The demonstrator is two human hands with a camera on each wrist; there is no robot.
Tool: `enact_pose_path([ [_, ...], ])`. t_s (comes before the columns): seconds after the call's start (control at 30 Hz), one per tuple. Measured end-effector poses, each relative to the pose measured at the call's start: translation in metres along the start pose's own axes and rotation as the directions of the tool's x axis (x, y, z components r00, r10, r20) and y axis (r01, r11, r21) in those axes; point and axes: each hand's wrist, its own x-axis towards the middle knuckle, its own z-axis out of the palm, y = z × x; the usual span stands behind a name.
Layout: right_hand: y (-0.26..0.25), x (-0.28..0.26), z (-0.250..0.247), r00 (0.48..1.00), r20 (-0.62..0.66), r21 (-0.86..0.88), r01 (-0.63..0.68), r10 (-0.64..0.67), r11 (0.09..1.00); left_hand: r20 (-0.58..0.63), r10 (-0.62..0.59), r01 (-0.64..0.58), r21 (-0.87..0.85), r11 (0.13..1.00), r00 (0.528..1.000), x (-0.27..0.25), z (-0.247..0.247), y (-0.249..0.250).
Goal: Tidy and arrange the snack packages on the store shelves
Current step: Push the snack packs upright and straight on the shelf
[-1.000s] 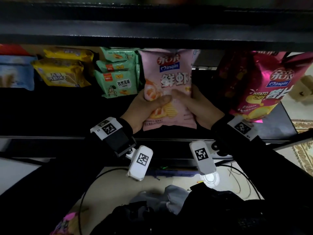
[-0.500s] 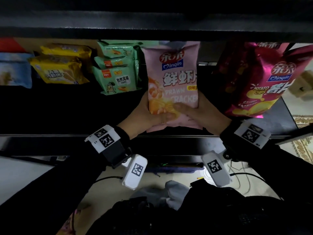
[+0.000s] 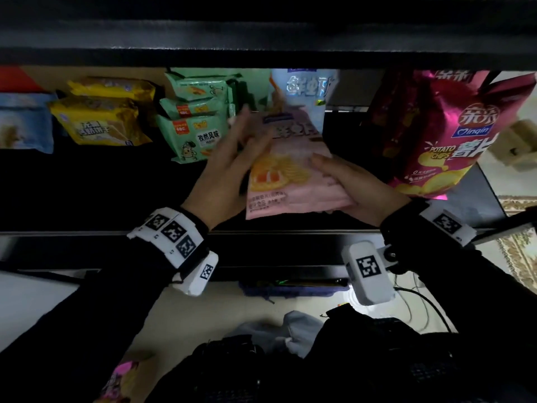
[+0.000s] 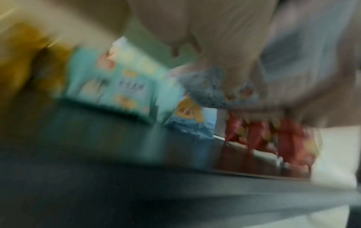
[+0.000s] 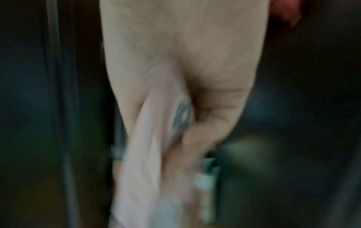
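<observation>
A pink prawn-cracker bag (image 3: 293, 181) leans over the dark shelf (image 3: 87, 193) in the middle of the head view. My right hand (image 3: 351, 184) grips its lower right corner, thumb on the front, and the right wrist view shows the fingers (image 5: 207, 123) curled round the pink bag (image 5: 144, 154). My left hand (image 3: 235, 158) is blurred, with straight fingers lying along the bag's upper left edge. A light blue prawn-cracker bag (image 3: 308, 88) stands right behind the pink one. The left wrist view is badly smeared.
Green packs (image 3: 197, 126) stand stacked just left of my left hand, with yellow packs (image 3: 98, 120) and a pale blue pack (image 3: 23, 123) further left. A magenta potato-chip bag (image 3: 453, 135) leans at the right. The shelf above (image 3: 261, 33) overhangs.
My left hand has let go of the bag's lower left, straightened its fingers and slid up its left edge. The pink bag has dropped lower, uncovering the light blue bag behind.
</observation>
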Motion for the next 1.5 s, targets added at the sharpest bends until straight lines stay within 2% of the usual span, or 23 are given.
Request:
enact_pose_path([
  [0.07,-0.009,-0.003,0.0,0.997,0.042,0.081,-0.072,0.069,0.994,0.045,-0.079,0.085,-0.178,0.98,0.996,0.007,0.0,0.015],
  [0.1,-0.014,-0.005,-0.003,0.991,0.115,0.123,-0.087,0.073,0.989,0.026,-0.137,0.139,-0.253,0.957,0.99,0.01,-0.001,0.018],
  [0.17,-0.022,-0.007,-0.008,0.97,0.241,0.112,-0.051,0.022,0.992,-0.022,-0.184,0.165,-0.351,0.922,0.983,0.008,-0.006,0.03],
  [0.2,-0.024,-0.008,-0.009,0.97,0.241,0.083,-0.012,-0.008,0.997,-0.078,-0.196,0.152,-0.386,0.91,0.977,0.008,-0.007,0.032],
  [0.27,-0.023,-0.005,-0.007,0.978,0.188,0.072,0.076,-0.088,0.995,-0.1,-0.211,0.137,-0.488,0.862,0.972,0.012,-0.01,0.039],
  [0.37,-0.013,-0.003,0.004,0.971,0.162,0.003,0.177,-0.176,0.984,-0.027,-0.31,0.242,-0.561,0.792,0.95,0.018,-0.001,0.041],
  [0.43,-0.003,-0.002,0.007,0.981,0.112,-0.049,0.162,-0.156,0.986,0.053,-0.405,0.352,-0.604,0.715,0.913,0.017,0.005,0.039],
  [0.5,0.006,-0.002,0.005,0.99,0.074,-0.062,0.128,-0.123,0.99,0.167,-0.48,0.454,-0.676,0.58,0.861,0.016,0.009,0.033],
  [0.53,0.012,-0.002,0.004,0.992,0.078,-0.067,0.106,-0.101,0.992,0.179,-0.508,0.468,-0.71,0.526,0.843,0.017,0.008,0.03],
  [0.6,0.022,-0.001,0.003,0.992,0.111,-0.067,0.058,-0.051,0.996,0.135,-0.566,0.449,-0.764,0.462,0.813,0.02,0.005,0.026],
  [0.7,0.03,-0.001,0.009,0.992,0.128,0.014,0.008,-0.01,1.0,0.114,-0.604,0.453,-0.772,0.445,0.788,0.022,0.008,0.024],
  [0.8,0.03,-0.001,0.015,0.997,0.029,0.156,0.061,-0.066,0.986,0.175,-0.61,0.496,-0.767,0.407,0.772,0.022,0.015,0.025],
  [0.87,0.03,-0.002,0.016,0.993,-0.034,0.206,0.115,-0.111,0.972,0.223,-0.615,0.506,-0.796,0.333,0.756,0.024,0.016,0.024],
  [0.97,0.032,-0.003,0.019,0.989,-0.041,0.196,0.15,-0.145,0.969,0.304,-0.615,0.496,-0.852,0.166,0.728,0.023,0.015,0.019],
  [1.03,0.034,-0.002,0.021,0.99,-0.037,0.207,0.141,-0.136,0.968,0.312,-0.622,0.481,-0.869,0.118,0.718,0.02,0.018,0.018],
  [1.1,0.036,-0.001,0.021,0.991,-0.059,0.248,0.128,-0.117,0.96,0.3,-0.6,0.491,-0.853,0.179,0.741,0.017,0.022,0.016],
  [1.2,0.035,-0.001,0.018,0.992,-0.087,0.313,0.114,-0.091,0.943,0.33,-0.526,0.551,-0.76,0.345,0.784,0.009,0.028,0.017],
  [1.37,0.032,-0.003,0.017,0.998,-0.02,0.255,0.06,-0.057,0.965,0.291,-0.561,0.565,-0.717,0.408,0.775,0.004,0.027,0.014],
  [1.5,0.034,-0.004,0.015,0.994,-0.087,0.227,0.079,-0.06,0.971,0.423,-0.46,0.617,-0.643,0.455,0.781,-0.002,0.021,0.011],
])
